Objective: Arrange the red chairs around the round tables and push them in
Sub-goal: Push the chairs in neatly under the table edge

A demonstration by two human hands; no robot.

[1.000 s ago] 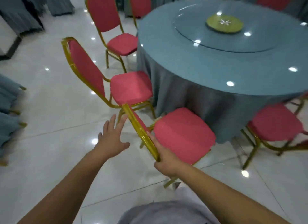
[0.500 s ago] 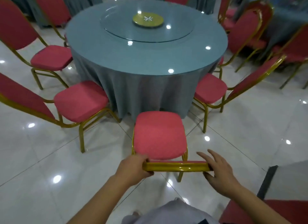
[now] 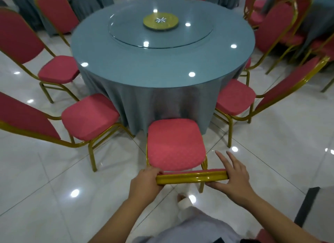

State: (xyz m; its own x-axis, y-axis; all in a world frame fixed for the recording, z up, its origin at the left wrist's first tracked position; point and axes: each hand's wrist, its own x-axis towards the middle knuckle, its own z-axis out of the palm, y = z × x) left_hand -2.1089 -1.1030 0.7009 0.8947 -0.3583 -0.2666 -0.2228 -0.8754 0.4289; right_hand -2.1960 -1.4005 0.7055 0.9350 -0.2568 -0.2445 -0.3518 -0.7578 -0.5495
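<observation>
left hand (image 3: 146, 181) wrapped round the left end of the gold top rail (image 3: 191, 177), right hand (image 3: 233, 175) flat against the right end, fingers straight, thumb tucked under. the red chair (image 3: 176, 145) sits at the near edge of the round table (image 3: 162, 67), seat front just meeting the cloth skirt (image 3: 162, 101). left neighbour (image 3: 88, 116) and right neighbour (image 3: 235, 98) are at the table but angled out. i'd say this one wants a final shove, then those two need squaring
</observation>
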